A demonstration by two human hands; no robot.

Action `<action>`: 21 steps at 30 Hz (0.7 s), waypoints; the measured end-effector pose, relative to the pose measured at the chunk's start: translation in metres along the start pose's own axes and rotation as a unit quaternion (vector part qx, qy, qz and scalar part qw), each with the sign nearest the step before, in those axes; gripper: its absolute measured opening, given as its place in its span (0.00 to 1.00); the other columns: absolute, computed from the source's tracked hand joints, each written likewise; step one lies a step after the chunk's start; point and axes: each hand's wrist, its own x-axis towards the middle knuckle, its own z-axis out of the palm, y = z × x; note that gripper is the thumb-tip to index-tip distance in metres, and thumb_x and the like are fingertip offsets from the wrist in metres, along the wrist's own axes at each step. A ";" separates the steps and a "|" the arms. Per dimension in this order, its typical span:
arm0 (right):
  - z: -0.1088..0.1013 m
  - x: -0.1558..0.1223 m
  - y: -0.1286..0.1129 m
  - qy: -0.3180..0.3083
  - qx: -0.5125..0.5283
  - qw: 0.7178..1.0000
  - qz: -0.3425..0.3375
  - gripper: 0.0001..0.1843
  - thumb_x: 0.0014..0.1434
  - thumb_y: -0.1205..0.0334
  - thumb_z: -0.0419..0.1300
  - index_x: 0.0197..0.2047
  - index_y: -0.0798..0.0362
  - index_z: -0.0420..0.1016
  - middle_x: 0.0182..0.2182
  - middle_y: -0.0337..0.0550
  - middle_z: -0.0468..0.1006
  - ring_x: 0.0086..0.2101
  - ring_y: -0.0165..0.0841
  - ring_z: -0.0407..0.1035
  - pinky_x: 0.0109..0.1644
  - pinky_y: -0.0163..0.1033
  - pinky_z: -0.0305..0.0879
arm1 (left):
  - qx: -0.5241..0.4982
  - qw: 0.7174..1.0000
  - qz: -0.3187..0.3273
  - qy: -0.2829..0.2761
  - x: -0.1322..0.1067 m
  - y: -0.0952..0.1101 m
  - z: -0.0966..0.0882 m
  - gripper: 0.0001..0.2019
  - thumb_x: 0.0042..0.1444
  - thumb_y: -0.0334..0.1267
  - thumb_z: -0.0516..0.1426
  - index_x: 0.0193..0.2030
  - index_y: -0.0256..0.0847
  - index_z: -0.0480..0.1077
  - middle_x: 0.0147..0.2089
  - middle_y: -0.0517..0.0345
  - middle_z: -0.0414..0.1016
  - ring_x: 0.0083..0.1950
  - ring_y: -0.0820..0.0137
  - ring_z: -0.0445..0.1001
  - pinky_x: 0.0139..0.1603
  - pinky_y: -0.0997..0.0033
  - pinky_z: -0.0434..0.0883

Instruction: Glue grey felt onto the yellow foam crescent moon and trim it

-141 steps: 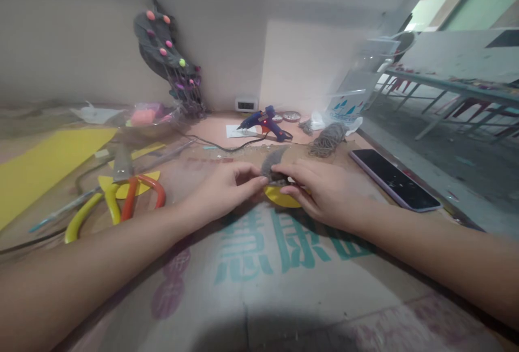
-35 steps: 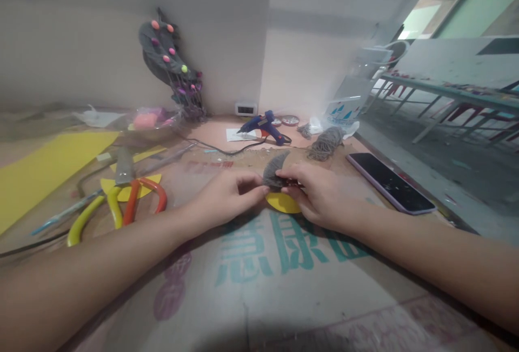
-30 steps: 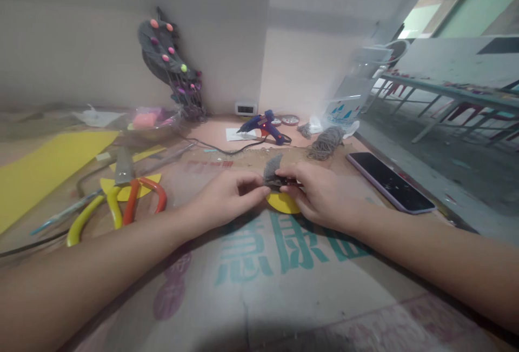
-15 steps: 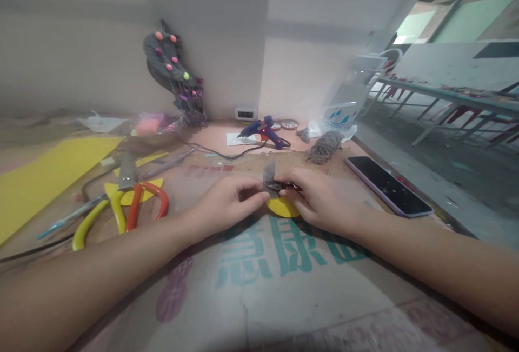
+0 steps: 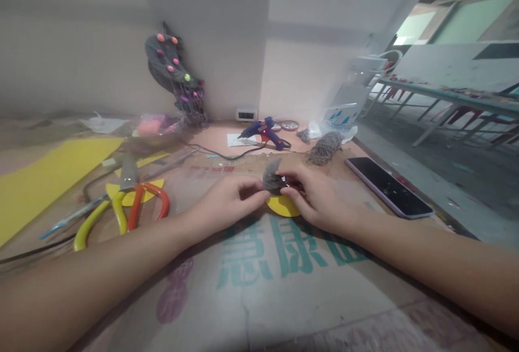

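Note:
My left hand [image 5: 227, 200] and my right hand [image 5: 320, 200] meet at the middle of the cardboard sheet [image 5: 279, 281]. Both pinch a small grey felt piece [image 5: 271, 174] that stands up between their fingertips. Just under it a yellow round cut-out [image 5: 284, 207] lies on the cardboard, partly covered by my right fingers. What the piece joins to is hidden by the fingers.
Scissors with yellow and orange handles [image 5: 121, 206] lie at the left on yellow scraps, beside a yellow sheet [image 5: 44, 173]. A blue glue gun [image 5: 263, 131] and a grey yarn bundle [image 5: 324, 147] sit behind my hands. A phone [image 5: 387, 185] lies at the right. A grey beaded craft [image 5: 174, 73] leans in the corner.
The grey piece's upright tip has been pressed lower and more folded between my fingertips. The hands have stayed over the yellow cut-out; the view shifted slightly.

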 end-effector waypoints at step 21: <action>0.003 0.003 0.003 -0.012 0.075 0.994 0.080 0.05 0.59 0.66 0.56 0.31 0.54 0.70 0.23 0.36 0.69 0.23 0.27 0.60 0.27 0.32 0.53 | -0.001 1.000 0.017 0.003 0.002 -0.006 0.000 0.13 0.62 0.44 0.53 0.31 0.39 0.70 0.29 0.62 0.72 0.30 0.73 0.69 0.31 0.75 0.65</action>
